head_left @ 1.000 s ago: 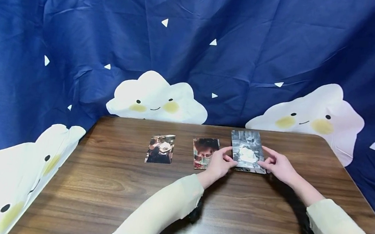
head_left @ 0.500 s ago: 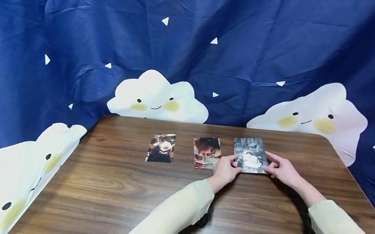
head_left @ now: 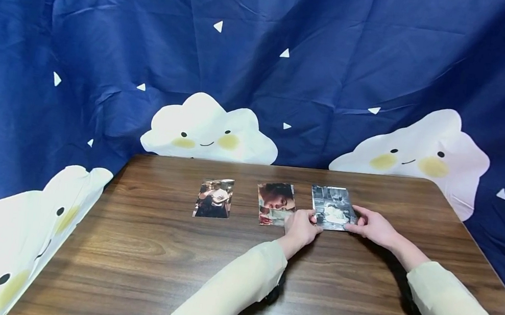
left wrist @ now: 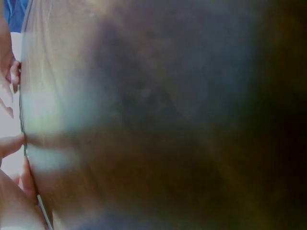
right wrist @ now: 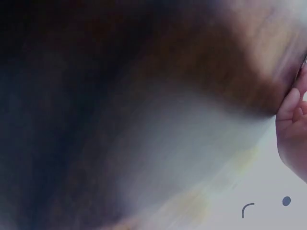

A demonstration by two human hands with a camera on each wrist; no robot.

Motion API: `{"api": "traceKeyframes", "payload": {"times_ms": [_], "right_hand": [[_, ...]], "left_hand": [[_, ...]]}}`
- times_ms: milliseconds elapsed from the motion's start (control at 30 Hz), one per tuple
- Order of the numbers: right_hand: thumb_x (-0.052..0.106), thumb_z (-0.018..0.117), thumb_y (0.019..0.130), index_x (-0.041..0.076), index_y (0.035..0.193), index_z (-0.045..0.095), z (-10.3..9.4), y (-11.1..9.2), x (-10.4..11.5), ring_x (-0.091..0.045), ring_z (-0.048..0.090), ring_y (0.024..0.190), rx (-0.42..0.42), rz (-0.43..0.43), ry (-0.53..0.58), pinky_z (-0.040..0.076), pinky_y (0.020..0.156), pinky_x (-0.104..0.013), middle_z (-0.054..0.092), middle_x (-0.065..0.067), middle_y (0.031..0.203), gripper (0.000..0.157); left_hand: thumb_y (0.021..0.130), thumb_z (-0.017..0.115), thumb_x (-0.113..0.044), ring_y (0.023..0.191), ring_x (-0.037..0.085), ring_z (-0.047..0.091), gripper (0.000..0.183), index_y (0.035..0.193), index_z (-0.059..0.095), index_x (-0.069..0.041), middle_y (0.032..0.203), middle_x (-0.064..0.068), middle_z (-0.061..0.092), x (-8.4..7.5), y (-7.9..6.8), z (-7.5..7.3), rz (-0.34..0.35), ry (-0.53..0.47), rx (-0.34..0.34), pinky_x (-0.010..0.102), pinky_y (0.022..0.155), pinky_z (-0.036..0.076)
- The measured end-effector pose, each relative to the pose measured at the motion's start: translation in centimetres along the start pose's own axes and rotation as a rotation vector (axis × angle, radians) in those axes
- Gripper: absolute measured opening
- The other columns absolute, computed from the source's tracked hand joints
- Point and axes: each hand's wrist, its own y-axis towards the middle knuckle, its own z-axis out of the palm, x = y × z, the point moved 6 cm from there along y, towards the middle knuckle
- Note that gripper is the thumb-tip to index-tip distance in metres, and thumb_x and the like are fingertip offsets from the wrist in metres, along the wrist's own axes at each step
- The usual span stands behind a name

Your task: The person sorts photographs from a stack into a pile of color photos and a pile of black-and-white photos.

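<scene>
A black-and-white photo print (head_left: 333, 207) lies at the right end of a row of three, on the far part of the wooden table. My left hand (head_left: 301, 228) holds its lower left edge, overlapping the lower right corner of the middle colour photo (head_left: 275, 197) in the head view. From the other side, my right hand (head_left: 375, 228) pinches the lower right edge, thumb near the corner. A third photo, two people standing close (head_left: 213, 199), lies at the left. In the wrist views, only parts of the hands show at the frame borders, beside the blurred tabletop.
The brown wooden table (head_left: 145, 254) has its far edge just behind the photos. A dark blue curtain (head_left: 244, 64) with white clouds and small triangles hangs behind and along the left side.
The black-and-white photo's far end has come down, and the print now lies flatter on the table. My left hand has shifted right and slightly nearer, uncovering more of the middle photo.
</scene>
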Motion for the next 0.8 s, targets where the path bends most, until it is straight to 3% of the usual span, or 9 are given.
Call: {"api": "traceKeyframes", "payload": {"times_ms": [167, 433, 600, 800], "right_hand": [[0.027, 0.080, 0.079, -0.017, 0.137, 0.037, 0.00, 0.06, 0.21, -0.009, 0.045, 0.058, 0.020, -0.010, -0.017, 0.035, 0.058, -0.024, 0.050, 0.000, 0.067, 0.084], [0.031, 0.079, 0.080, -0.015, 0.134, 0.043, 0.32, 0.08, 0.19, -0.013, 0.044, 0.058, 0.003, 0.012, -0.088, 0.034, 0.055, -0.027, 0.049, 0.000, 0.066, 0.079], [0.030, 0.080, 0.080, -0.012, 0.130, 0.050, 0.16, -0.37, 0.14, -0.013, 0.044, 0.057, -0.030, 0.006, -0.097, 0.035, 0.056, -0.027, 0.048, 0.002, 0.063, 0.072], [0.030, 0.079, 0.081, -0.011, 0.127, 0.054, -0.06, -0.54, -0.02, -0.013, 0.044, 0.057, -0.042, 0.003, -0.107, 0.035, 0.056, -0.027, 0.048, 0.001, 0.063, 0.066]], "left_hand": [[0.075, 0.080, -0.020, 0.072, -0.002, 0.059, 0.027, 0.101, 0.076, -0.021, 0.067, -0.018, 0.061, -0.10, -0.13, -0.39, 0.021, -0.006, -0.018, 0.027, 0.079, 0.038], [0.073, 0.082, -0.018, 0.074, -0.001, 0.059, 0.034, 0.107, 0.076, -0.019, 0.068, -0.016, 0.061, 0.12, -0.16, -0.35, -0.017, -0.030, 0.010, 0.026, 0.081, 0.037], [0.074, 0.080, -0.015, 0.069, 0.001, 0.056, 0.025, 0.099, 0.076, -0.018, 0.069, -0.012, 0.061, 0.09, -0.24, -0.57, -0.005, -0.028, -0.011, 0.025, 0.078, 0.038], [0.075, 0.077, -0.011, 0.077, 0.003, 0.058, 0.029, 0.104, 0.076, -0.015, 0.072, -0.009, 0.064, 0.12, -0.23, -0.94, -0.005, -0.046, -0.032, 0.025, 0.080, 0.039]]}}
